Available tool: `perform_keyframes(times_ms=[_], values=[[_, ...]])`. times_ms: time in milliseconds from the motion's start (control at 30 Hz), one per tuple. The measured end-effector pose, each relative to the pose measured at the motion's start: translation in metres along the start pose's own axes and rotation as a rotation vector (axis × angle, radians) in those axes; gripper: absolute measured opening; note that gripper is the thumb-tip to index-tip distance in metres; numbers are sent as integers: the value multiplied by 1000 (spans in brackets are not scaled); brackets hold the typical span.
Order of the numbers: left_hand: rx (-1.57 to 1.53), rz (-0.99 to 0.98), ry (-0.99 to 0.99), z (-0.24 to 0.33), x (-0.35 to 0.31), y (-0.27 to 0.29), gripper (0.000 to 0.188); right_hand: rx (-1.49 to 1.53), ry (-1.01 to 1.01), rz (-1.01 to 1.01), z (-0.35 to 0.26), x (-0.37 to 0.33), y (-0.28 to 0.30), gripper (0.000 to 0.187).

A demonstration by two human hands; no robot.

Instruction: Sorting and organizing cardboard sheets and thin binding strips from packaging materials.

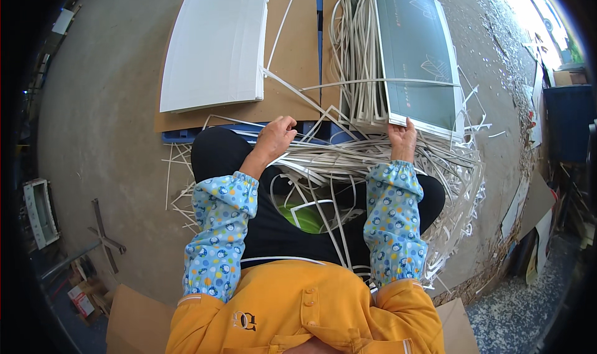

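- Dark green printed sheets (415, 49): a flat stack with pale borders and faint leaf outlines, lying to the right of centre on the work surface; its near corner sits at the person's right hand.
- Right hand (403, 141): fingers curled over the near edge of the green stack, gripping that corner; the thumb's place cannot be told.
- Left hand (275, 137): fingers bent inward in a loose fist at the edge of the strip pile; whether it pinches a strip cannot be told.
- White trimmed strips (373, 155): a tangled heap of thin offcuts lying between the hands, spilling over the person's lap and down to the right; more strips stand bundled just left of the green stack.
- White sheets (217, 43): a plain stack, upper left, resting on brown cardboard (298, 55) and well apart from both hands.
- Blue pallet edge (186, 135): visible under the cardboard, just beyond the left knee.
- Patterned sleeve covers (217, 229): blue, on both forearms, above a yellow jacket (298, 310).
- Green object (305, 217): partly hidden beneath loops of strip in the lap; its kind cannot be told.
- Concrete floor (99, 105): grey, with scattered white scraps at the right and a dark blue bin (569, 121) at the far right edge.
- Cardboard flats (134, 316): near the lower left.
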State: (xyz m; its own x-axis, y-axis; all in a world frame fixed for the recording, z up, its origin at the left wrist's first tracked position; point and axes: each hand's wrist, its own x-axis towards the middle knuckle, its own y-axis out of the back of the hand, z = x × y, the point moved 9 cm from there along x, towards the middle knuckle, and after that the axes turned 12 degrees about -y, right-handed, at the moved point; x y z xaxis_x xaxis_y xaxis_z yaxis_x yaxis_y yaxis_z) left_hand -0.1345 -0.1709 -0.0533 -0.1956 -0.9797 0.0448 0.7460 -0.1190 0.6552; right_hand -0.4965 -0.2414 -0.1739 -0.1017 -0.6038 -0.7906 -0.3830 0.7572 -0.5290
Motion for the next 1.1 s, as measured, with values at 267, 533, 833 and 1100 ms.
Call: perform_keyframes(times_ms=[267, 533, 833, 1100], values=[[8, -13, -43, 5, 2, -5, 22, -21, 111, 47, -21, 8, 3, 30], [37, -49, -24, 8, 1, -4, 22, -60, 74, 140, -8, -8, 5, 18], [-495, -109, 52, 20, 32, -55, 27, -115, 92, 229, -17, -6, 11, 14], [-1155, -18, 338, 53, 97, -156, 34, -152, 136, 134, -16, -19, 2, 11]])
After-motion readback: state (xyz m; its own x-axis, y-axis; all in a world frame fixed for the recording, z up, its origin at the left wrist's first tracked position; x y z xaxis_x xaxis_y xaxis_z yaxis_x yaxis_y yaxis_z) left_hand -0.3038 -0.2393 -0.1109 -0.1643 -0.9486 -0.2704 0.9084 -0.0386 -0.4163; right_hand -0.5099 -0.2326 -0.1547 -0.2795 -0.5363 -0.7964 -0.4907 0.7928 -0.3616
